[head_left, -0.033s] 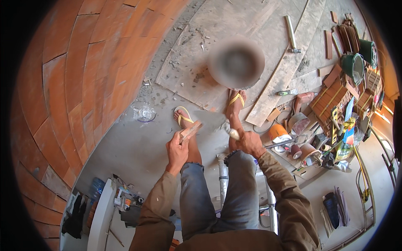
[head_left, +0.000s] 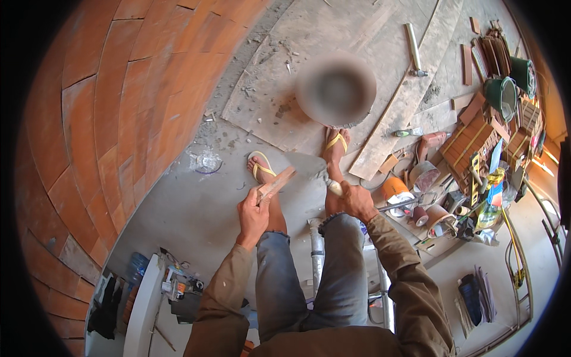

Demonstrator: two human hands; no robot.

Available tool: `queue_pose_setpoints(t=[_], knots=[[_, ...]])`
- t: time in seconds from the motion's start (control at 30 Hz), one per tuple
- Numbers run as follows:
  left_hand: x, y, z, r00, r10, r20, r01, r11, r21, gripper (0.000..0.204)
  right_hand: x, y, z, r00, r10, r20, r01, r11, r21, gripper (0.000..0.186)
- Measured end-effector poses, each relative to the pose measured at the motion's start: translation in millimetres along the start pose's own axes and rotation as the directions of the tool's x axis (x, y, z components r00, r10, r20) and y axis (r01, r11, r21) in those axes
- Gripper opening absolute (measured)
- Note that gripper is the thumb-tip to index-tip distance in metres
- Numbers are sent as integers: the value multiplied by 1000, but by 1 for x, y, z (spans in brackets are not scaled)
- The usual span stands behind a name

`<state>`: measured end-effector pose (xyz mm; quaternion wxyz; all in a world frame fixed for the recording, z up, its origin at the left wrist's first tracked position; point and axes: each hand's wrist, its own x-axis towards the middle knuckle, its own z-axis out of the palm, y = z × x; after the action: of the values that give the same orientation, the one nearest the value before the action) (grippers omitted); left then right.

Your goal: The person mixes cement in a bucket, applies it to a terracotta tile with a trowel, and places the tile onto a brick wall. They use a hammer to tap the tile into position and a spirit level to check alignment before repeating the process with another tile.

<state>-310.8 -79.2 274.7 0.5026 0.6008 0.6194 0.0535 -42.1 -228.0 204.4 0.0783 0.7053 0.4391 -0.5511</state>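
Note:
My left hand (head_left: 253,215) is closed round the near end of a narrow reddish-brown tile piece (head_left: 278,182). The tile tilts up to the right, over my sandalled foot. Gripped in my right hand (head_left: 357,204) is a trowel (head_left: 334,187) with a pale rounded handle. Its grey blade points left towards the tile, apart from its far end, and partly blends with the grey floor. Beyond my feet sits a round basin (head_left: 336,89), blurred, with a dark grey inside.
A wall of orange-brown tiles (head_left: 107,119) curves along the left. On boards ahead lie a hammer (head_left: 413,47) and a long plank (head_left: 398,113). To the right are a red power tool (head_left: 432,141), an orange bucket (head_left: 394,189), green buckets (head_left: 501,96) and stacked tiles (head_left: 473,146).
The tile piece has shifted slightly up and to the right in my left hand. The trowel, blurred before, is now sharper, its handle a little further right.

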Motion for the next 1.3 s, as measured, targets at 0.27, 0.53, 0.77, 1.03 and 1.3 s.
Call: queue_pose_setpoints(t=[0.27, 0.53, 0.77, 1.03, 1.3], knots=[[4, -3, -1, 995, -35, 91, 29, 998, 60, 19, -18, -40, 1, 998, -33, 55, 30, 998, 51, 27], [5, 4, -4, 992, -72, 101, 62, 993, 101, 17, -19, -51, 17, 998, -53, 39, 49, 995, 85, 27], [-1, -10, -7, 988, -153, 11, 153, 988, 14, 19, -38, -47, 11, 991, -129, 21, 126, 986, 107, 27], [-14, -36, -11, 719, -644, 261, 623, 431, -652, 16, -34, 13, 27, 988, 150, -31, -145, 982, 121, 51], [-29, -73, 16, 506, -578, 640, 597, -301, -744, 27, -17, -10, 47, 989, 95, -114, -77, 985, 153, 37]])
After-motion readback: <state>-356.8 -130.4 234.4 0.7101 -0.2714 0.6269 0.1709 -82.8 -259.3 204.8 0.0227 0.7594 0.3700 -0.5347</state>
